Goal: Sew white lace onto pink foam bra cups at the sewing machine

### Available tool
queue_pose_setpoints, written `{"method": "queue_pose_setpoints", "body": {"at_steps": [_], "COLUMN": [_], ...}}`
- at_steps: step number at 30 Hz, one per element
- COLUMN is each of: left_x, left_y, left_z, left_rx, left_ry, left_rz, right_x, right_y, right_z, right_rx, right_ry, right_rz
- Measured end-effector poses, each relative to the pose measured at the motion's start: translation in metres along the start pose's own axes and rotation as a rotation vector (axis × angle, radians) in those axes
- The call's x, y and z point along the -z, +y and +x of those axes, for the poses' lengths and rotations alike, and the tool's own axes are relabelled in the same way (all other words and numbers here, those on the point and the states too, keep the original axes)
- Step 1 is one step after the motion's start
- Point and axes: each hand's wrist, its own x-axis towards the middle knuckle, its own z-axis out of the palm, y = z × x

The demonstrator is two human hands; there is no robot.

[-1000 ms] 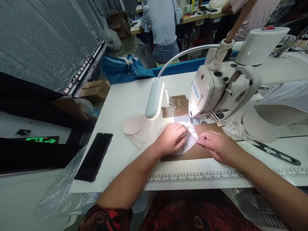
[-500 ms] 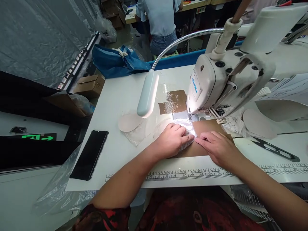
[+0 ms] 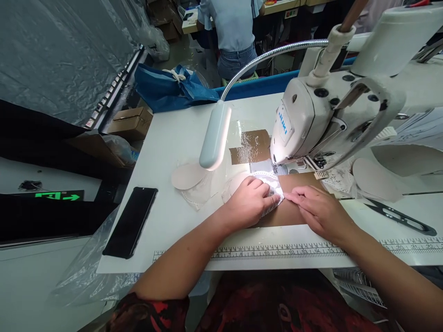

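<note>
White lace fabric (image 3: 274, 185) lies just in front of the needle area of a white sewing machine (image 3: 294, 120), partly over a brown sheet (image 3: 294, 212). My left hand (image 3: 249, 202) presses on the lace with curled fingers, its thumb at the lace's right edge. From the right, my right hand (image 3: 318, 210) touches the same edge, with index finger and thumb pinched at the lace and the other fingers curled. The two hands' fingertips nearly meet. A pale round pad with sheer lace (image 3: 188, 177) rests left of my left hand.
A black phone (image 3: 130, 222) lies at the table's left. A lamp (image 3: 215, 136) hangs over the table (image 3: 166, 143). Black thread snips (image 3: 401, 216) and another pale pad (image 3: 374, 180) lie at the right. A ruler strip (image 3: 277, 251) follows the front edge. A person (image 3: 230, 27) sits beyond.
The view has shifted slightly. My right hand's fingers have drawn together more closely at the lace edge; my left hand stays on the fabric.
</note>
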Motion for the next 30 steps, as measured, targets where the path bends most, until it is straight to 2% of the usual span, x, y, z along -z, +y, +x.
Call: {"method": "queue_pose_setpoints", "body": {"at_steps": [4,7,11,17,24,30], "left_x": [0.002,0.000,-0.007,-0.009,-0.004,-0.002], "left_y": [-0.002,-0.007,-0.014,-0.011,-0.005,-0.005], "left_z": [0.001,0.005,0.012,0.017,0.016,0.010], "left_rx": [0.036,0.099,0.188,0.191,0.200,0.070], "left_ry": [0.011,0.033,0.025,-0.042,-0.050,-0.045], "left_rz": [-0.084,-0.138,-0.099,-0.032,0.014,0.109], "right_x": [-0.005,-0.009,-0.011,-0.011,-0.012,-0.013], "right_y": [-0.003,-0.005,-0.006,-0.007,-0.006,-0.006], "right_z": [0.003,0.003,0.002,0.000,-0.001,-0.001], "right_rx": [-0.010,-0.001,-0.012,-0.004,0.006,0.004], "right_ry": [-0.064,-0.045,-0.010,0.016,0.041,0.047], "right_rz": [-0.160,-0.188,-0.197,-0.186,-0.162,-0.170]}}
